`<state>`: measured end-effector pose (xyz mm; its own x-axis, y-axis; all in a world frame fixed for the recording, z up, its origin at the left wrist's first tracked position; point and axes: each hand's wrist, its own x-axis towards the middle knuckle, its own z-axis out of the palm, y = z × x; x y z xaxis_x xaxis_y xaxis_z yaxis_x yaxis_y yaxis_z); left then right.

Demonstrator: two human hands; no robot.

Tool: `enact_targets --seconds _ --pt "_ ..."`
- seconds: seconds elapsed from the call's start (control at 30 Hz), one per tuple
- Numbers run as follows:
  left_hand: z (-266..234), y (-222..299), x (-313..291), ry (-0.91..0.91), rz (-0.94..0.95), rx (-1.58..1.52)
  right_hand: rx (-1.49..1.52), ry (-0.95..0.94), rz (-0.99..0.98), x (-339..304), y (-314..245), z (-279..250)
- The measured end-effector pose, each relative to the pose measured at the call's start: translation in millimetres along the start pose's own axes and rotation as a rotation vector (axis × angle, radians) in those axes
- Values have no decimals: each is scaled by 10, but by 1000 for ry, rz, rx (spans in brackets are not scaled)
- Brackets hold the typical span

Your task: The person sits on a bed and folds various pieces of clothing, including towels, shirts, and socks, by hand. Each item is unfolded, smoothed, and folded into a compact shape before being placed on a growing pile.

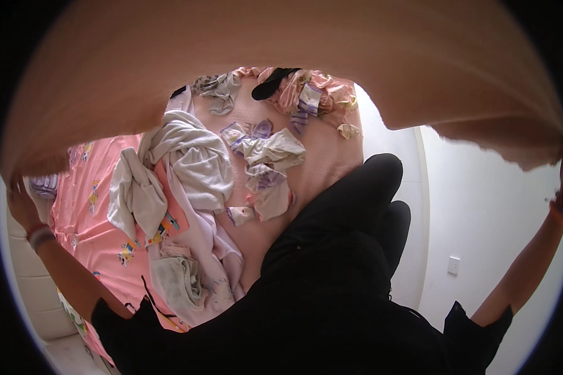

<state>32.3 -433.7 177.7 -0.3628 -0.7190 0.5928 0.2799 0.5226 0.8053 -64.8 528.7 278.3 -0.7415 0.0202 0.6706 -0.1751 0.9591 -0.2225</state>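
Observation:
A large peach-brown cloth (281,37) is held up and spread wide, filling the upper part of the view. Its lower edge hangs in an uneven arch. At the far left, my left hand (24,205) grips one side of it, arm stretched out. My right hand (560,190), at the far right rim, is raised to the other side; its fingers are mostly hidden in shadow. Beyond and below the cloth lie a white garment (191,156), an off-white piece of clothing (134,194) and small white-and-purple garments (272,150), all crumpled.
The clothes lie on a pink bed (328,150), with a pink patterned sheet (87,219) on the left. A pink floral garment (331,94), a black sock (270,84) and grey clothing (222,90) lie farther off. A white wall (494,219) stands at right.

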Motion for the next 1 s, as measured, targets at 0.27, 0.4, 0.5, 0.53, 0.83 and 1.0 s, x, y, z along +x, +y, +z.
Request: enact_targets --seconds 0.27,0.4,0.5,0.53,0.83,1.0 --pt "-1174 -773 -1186 81 -331 90 262 -689 37 -2033 -256 -188" --pt "-1396 -1166 -1427 136 -442 216 460 -1246 436 -1978 -841 28" --pt "-1521 -1376 -1312 153 -476 353 486 -1473 517 -1881 -875 321" --pt "-1458 -1488 -1266 141 -478 391 498 -1522 579 -1864 -863 440" --pt "-52 -2494 -541 -131 -288 852 535 -1074 585 -1640 -248 1944" --pt "977 -2932 -293 -307 -164 1194 321 -821 373 -1636 137 2997"
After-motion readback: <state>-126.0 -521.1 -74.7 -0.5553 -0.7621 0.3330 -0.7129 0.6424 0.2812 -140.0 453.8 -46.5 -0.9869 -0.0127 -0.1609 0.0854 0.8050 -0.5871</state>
